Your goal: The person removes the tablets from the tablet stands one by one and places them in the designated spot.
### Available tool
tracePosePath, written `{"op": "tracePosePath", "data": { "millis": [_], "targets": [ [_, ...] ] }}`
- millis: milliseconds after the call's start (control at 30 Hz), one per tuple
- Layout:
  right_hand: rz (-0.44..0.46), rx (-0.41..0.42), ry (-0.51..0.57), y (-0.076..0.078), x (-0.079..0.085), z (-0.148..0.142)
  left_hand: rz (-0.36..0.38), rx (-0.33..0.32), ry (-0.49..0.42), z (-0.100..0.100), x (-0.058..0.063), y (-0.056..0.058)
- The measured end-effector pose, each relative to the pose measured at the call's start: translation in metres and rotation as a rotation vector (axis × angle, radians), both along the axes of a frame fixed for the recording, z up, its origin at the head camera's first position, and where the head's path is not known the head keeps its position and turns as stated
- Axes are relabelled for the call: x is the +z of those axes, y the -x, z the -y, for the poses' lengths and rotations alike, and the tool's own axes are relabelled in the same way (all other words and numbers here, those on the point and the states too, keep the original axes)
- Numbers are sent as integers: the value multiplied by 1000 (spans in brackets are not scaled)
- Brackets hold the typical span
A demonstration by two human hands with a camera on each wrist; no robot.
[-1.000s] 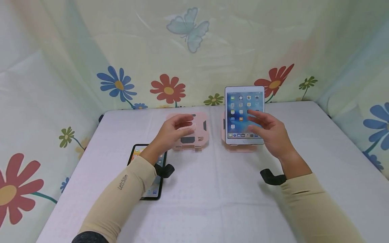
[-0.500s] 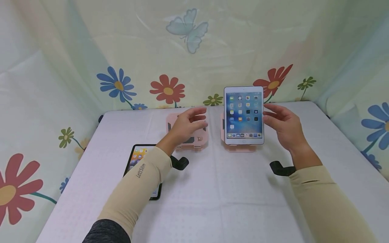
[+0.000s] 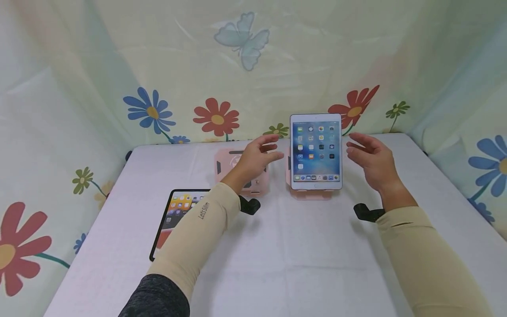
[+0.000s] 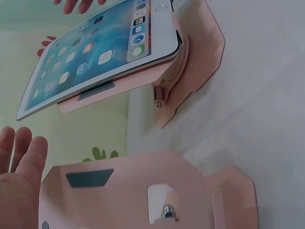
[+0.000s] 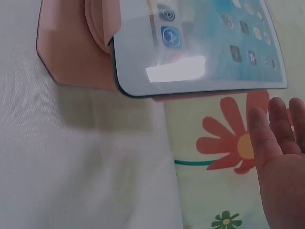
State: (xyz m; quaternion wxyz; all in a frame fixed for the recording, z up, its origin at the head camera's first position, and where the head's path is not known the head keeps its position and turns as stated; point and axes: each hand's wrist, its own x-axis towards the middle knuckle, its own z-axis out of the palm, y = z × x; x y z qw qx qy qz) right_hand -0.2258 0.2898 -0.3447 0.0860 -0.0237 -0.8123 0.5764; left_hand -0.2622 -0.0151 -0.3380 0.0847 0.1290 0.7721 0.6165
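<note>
A white tablet (image 3: 316, 152) with a lit screen leans on a pink stand (image 3: 313, 194) at the back right of the table. My right hand (image 3: 374, 160) hovers beside its right edge, fingers relaxed and apart from it. On the other side, my left hand (image 3: 255, 160) hangs over a second pink stand (image 4: 128, 195), its fingertips pointing at the tablet's left edge with a gap between. That stand holds nothing and is partly hidden by the hand. A darker-framed tablet (image 3: 174, 213) lies flat at the left, largely covered by my left forearm.
White cloth covers the table (image 3: 301, 273). A flowered curtain (image 3: 178, 57) hangs behind it and down both sides. Black camera straps (image 3: 249, 205) sit at my wrists.
My right hand has moved off the front of the white tablet's screen to its right side. My left hand has moved right, across the second stand toward the tablet.
</note>
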Motion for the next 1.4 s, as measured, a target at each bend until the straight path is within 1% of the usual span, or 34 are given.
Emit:
{"op": "tracePosePath", "data": {
  "millis": [167,267,300,433,533,600,667,700,733,833,933,967,1033,1067,1133,1167,1200,1233,1267,1333,1367,1400],
  "targets": [
    [14,-4,26,8,-4,-2,29,24,20,-9,-2,6],
    [16,21,98,12,-7,-1,27,37,31,-13,-5,10],
    [15,33,135,14,-10,0,28,43,32,-14,-6,12],
    [1,59,215,22,-20,1,39,43,31,-20,-10,18],
    [5,70,153,26,-21,4,49,35,35,-25,-11,21],
    [25,76,156,28,-20,6,46,31,39,-29,-10,24],
    [40,89,118,29,-16,8,40,31,44,-33,-9,27],
    [48,88,125,31,-16,8,38,33,45,-35,-9,28],
    [49,82,158,34,-19,6,37,30,41,-37,-8,29],
    [44,86,194,48,-33,-4,40,26,34,-41,-6,31],
    [17,94,263,66,-54,-18,40,23,26,-44,-4,32],
    [23,100,247,67,-54,-18,40,24,26,-44,-4,32],
    [30,101,238,63,-49,-14,39,24,27,-45,-3,32],
    [38,97,232,59,-43,-9,39,22,29,-46,-3,33],
    [77,92,208,46,-24,4,44,20,32,-48,-3,33],
    [71,94,187,49,-28,2,44,17,30,-49,-2,34],
    [77,89,183,49,-26,3,45,15,30,-50,-2,34],
    [78,94,182,52,-30,0,46,14,29,-51,-2,35],
    [68,98,196,60,-39,-7,47,13,24,-52,-1,35],
    [43,94,189,79,-62,-22,48,15,17,-54,-1,35],
    [26,92,191,91,-77,-31,49,15,14,-55,-1,36],
    [30,86,193,93,-78,-32,50,13,12,-55,0,36]
  ]
}}
